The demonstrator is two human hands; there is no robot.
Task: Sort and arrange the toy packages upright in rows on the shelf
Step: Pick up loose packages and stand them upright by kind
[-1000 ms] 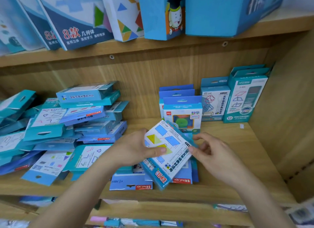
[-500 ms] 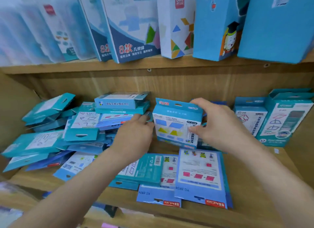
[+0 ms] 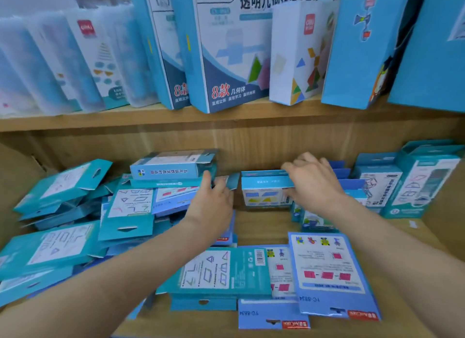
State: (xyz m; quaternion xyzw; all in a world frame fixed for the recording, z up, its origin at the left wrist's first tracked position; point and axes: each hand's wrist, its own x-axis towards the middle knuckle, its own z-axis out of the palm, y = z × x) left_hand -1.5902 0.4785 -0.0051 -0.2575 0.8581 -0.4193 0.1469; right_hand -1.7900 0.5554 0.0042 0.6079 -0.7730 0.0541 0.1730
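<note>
A small blue toy package (image 3: 264, 193) with coloured shapes on its white front stands upright near the back of the wooden shelf (image 3: 264, 222). My right hand (image 3: 312, 180) is closed over its top right corner. My left hand (image 3: 214, 201) rests against the messy pile of teal and blue packages (image 3: 125, 206) on the left, its fingers touching a flap beside the upright package. Behind and right of my right hand stand upright rows of blue packages (image 3: 377, 184) and tall teal packages (image 3: 425, 181).
Flat packages lie at the shelf front: a teal one (image 3: 216, 272) and blue ones (image 3: 329, 274). The upper shelf (image 3: 151, 118) carries large upright boxes (image 3: 226, 50). The wooden side wall (image 3: 450, 211) closes the right end.
The package was lifted from the front of the shelf, turned upright and carried to the back. My view tilted up and left.
</note>
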